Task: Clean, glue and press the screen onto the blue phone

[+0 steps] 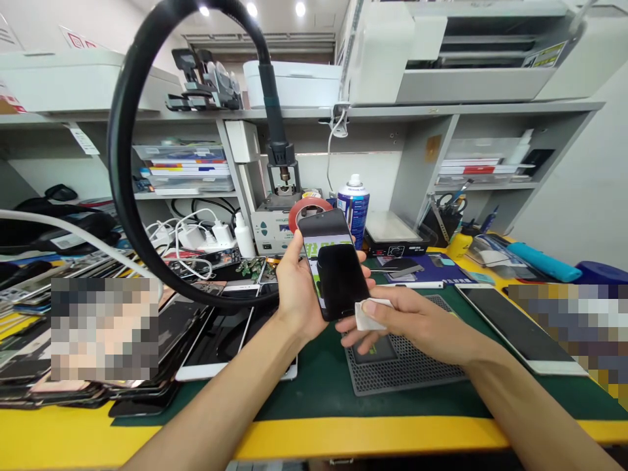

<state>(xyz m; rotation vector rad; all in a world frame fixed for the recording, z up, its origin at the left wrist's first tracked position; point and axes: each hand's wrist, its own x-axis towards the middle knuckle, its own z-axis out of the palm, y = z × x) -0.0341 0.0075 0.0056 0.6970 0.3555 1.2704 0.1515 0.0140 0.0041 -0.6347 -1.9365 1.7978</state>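
Note:
My left hand (294, 288) is closed round a black smartphone (330, 258), holding it tilted above the green mat (318, 379). A smaller dark glossy panel (342, 278) lies on the phone's lower half. My right hand (407, 320) pinches a small white wipe (369, 314) against the phone's lower right corner. Both hands hover over a grey perforated pad (402, 366).
A pile of phone screens (196, 327) lies at the left, and a white phone (520, 327) at the right. Behind the hands stand a red tape roll (309, 209), a blue spray can (354, 206) and a hot-air station (272, 229) with a black looping hose (122, 163). The bench has a yellow front edge (314, 438).

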